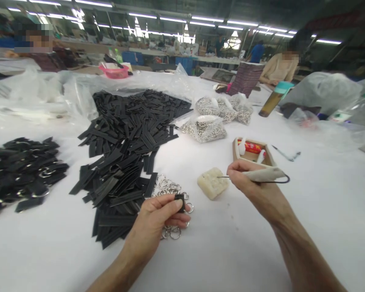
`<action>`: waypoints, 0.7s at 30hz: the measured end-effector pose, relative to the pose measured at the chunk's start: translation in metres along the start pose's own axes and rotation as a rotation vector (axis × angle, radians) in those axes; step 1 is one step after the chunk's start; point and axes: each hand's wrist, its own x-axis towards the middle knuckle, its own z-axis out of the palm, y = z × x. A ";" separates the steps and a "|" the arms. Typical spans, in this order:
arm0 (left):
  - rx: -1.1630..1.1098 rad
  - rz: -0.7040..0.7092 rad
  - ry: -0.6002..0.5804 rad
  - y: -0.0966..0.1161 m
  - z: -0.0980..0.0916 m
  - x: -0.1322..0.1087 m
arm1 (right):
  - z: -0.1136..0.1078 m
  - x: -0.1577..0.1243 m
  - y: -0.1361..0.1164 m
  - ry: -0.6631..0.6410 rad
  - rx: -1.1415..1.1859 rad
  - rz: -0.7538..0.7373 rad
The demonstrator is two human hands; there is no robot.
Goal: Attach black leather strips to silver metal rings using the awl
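My left hand [158, 215] pinches a folded black strap [180, 202] between thumb and fingers, above a scatter of metal D-rings [175, 232]. My right hand [241, 176] is closed around an awl-like tool [266, 175] with a pale wrapped handle and a dark curved end. Its thin metal tip points left and reaches over a yellowish, wax-like block [213, 182]; whether it touches the block I cannot tell. Beside my left hand lies a large pile of flat black strips [124, 162]. At far left is a heap of black straps with rings [24, 172].
Clear bags of metal rings [203, 129] sit behind the block. A small open box [235, 152] holds a red tube; a hooked metal tool [287, 155] lies to its right. Farther back are a bottle [275, 99], plastic bags [322, 95] and a pink basket [114, 72]. People sit across the table.
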 end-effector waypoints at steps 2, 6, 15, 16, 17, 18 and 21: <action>-0.009 -0.021 0.013 0.001 0.001 0.000 | 0.002 0.003 0.005 -0.012 -0.006 0.017; -0.044 -0.052 0.034 0.002 0.002 0.002 | 0.006 0.007 0.012 -0.060 -0.008 0.052; -0.057 -0.054 -0.013 0.000 -0.001 0.003 | 0.013 0.010 0.014 -0.117 -0.059 0.123; -0.052 -0.054 -0.019 0.000 -0.001 0.003 | 0.014 0.010 0.013 -0.120 -0.068 0.123; -0.046 -0.054 -0.025 0.000 0.000 0.003 | 0.016 0.010 0.012 -0.124 -0.073 0.121; -0.039 -0.053 -0.029 0.000 0.000 0.003 | 0.017 0.010 0.012 -0.129 -0.076 0.119; -0.034 -0.052 -0.036 0.000 0.000 0.002 | 0.019 0.010 0.012 -0.143 -0.084 0.125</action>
